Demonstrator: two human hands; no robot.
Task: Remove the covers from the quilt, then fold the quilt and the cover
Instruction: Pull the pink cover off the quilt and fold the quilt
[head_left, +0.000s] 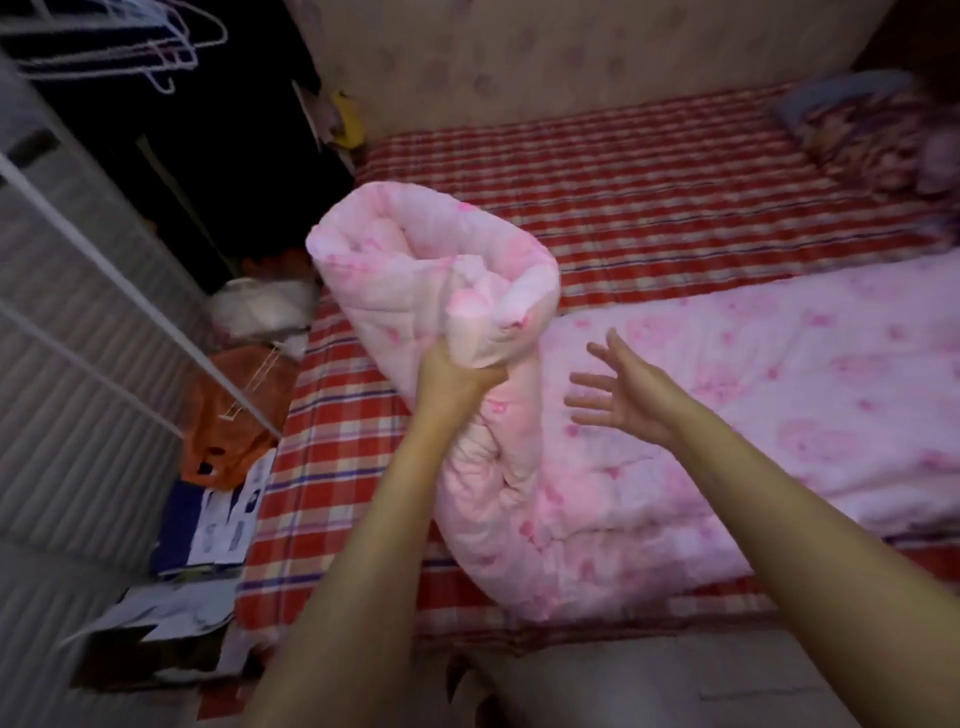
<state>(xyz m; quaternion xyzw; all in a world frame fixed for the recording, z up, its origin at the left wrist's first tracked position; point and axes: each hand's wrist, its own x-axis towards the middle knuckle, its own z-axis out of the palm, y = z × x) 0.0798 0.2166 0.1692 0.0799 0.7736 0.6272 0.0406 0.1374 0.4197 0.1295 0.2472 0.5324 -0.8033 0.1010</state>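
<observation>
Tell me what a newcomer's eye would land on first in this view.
The pink floral quilt grabs the eye first. Its bunched end is raised in the centre of the view, gripped from below by the left hand. Just right of it, the right hand hovers open, fingers spread, over the part of the quilt lying flat. Beneath and behind, the red plaid sheet stretches away.

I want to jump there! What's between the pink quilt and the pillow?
The red checked sheet lies between the pink quilt and the pillow, in the head view.
</observation>
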